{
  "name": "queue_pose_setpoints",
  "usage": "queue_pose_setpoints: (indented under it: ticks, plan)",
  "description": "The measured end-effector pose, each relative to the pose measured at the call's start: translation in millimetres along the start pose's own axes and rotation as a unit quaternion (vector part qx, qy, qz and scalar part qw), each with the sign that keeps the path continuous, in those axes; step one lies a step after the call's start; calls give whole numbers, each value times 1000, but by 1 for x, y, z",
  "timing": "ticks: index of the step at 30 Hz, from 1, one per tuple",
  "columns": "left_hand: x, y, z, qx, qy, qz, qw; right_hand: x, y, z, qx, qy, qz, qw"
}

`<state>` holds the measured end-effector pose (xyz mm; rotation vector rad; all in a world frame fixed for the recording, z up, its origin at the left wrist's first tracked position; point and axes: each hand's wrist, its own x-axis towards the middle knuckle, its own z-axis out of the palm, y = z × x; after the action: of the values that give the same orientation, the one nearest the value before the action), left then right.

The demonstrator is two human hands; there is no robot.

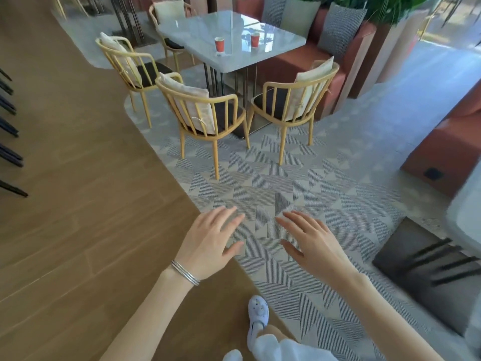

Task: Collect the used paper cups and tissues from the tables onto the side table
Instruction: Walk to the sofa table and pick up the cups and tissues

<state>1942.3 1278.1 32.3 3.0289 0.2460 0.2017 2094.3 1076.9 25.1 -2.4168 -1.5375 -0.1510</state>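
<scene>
Paper cups (219, 44): where are they, and how far along is the job? (Reader)

Two stand upright on the table (182, 32), well ahead of my fingertips and beyond the chairs (208, 110). The first is straight ahead of my left hand (210, 243), and the second cup (255, 39) is slightly toward my right hand (309, 241). Both hands float palm-down, fingers spread and straight, holding nothing. I judge the collecting unstarted at this table: neither cup is lifted. I see no tissues and cannot tell which surface is the side table. (Wearer)

Materials and shapes? (Reader)

Cups: red, tapered. Table: pale glossy slab with rounded corners and mirror-like reflections, on thin metal legs. Chairs: yellow curved spindle backs, dark seats, cream cushions. Wood-grain planks (78, 204) lie below my left hand and meet striped, triangle-patterned carpet (286, 183) below my right. Silver bangles (185, 272) circle my left wrist. (Wearer)
</scene>
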Motion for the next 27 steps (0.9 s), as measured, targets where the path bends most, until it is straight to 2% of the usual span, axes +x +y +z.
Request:
queue_pose_setpoints:
  ticks: [8, 11, 20, 27]
  plan:
    - [146, -46, -18, -4, 36, -8, 999, 145, 84, -22, -10, 6, -29, 1000]
    - [184, -58, -11, -13, 23, -4, 1000, 176, 105, -22, 4, 16, -14, 1000]
    - [298, -116, 36, -18, -26, 33, 999, 247, 171, 26, 15, -15, 41, 999]
    - [427, -200, 33, -36, -19, 52, 998, 377, 231, 43, -5, -23, 45, 999]
